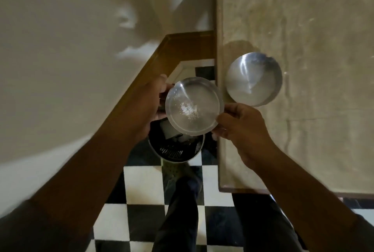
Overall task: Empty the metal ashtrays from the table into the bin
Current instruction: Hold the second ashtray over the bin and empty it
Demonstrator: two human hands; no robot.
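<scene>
A round metal ashtray [194,106] with a little pale ash in its middle is held level between both hands, off the table's left edge. My left hand [147,106] grips its left rim and my right hand [242,128] pinches its right rim. Directly beneath it stands a dark perforated bin [176,150] on the floor, partly hidden by the ashtray. A second metal ashtray [254,79] rests on the beige stone table [313,29] near its left edge, with grey ash at its far side.
A white bed or cushion [60,49] with a brown wooden frame [178,49] fills the left. The floor [141,187] is black-and-white checkered. My dark-trousered legs [182,211] stand just behind the bin, close to the table's near corner.
</scene>
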